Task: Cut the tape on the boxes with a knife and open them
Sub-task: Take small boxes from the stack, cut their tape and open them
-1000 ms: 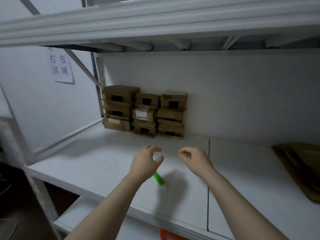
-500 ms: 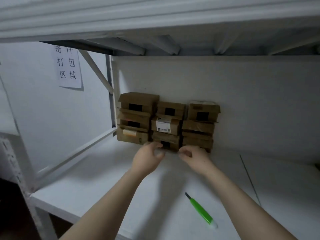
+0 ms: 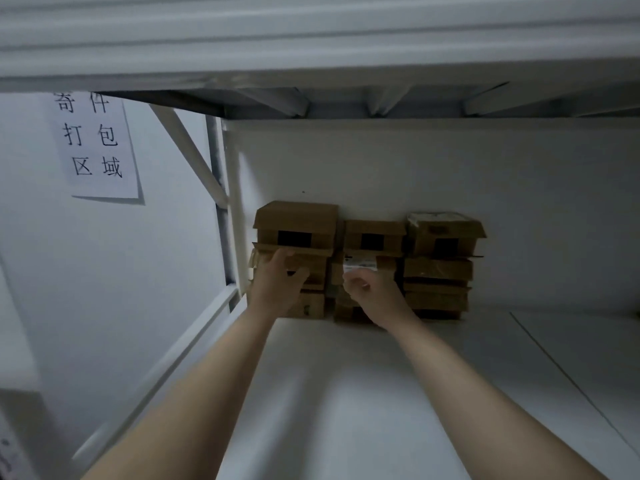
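Observation:
Brown cardboard boxes stand in three stacks against the back wall of the white shelf (image 3: 346, 393): a left stack (image 3: 296, 220), a middle stack (image 3: 375, 233) and a right stack (image 3: 438, 271). My left hand (image 3: 277, 285) reaches the left stack, its fingertips touching the front of the second box and the thumb spread to the right. My right hand (image 3: 375, 296) is in front of the middle stack with fingers loosely curled just below a box with a white label (image 3: 360, 263). Whether it touches that box is unclear. No knife is in view.
A white upright post (image 3: 221, 244) and a diagonal brace stand just left of the boxes. The upper shelf (image 3: 311, 46) hangs low overhead. A paper sign (image 3: 93, 143) is on the left wall. A seam (image 3: 561, 368) crosses the shelf at the right.
Both hands moved forward and up from the bottom boxes to the stacks' second row. The view tilted up, and the green knife on the shelf dropped out of sight.

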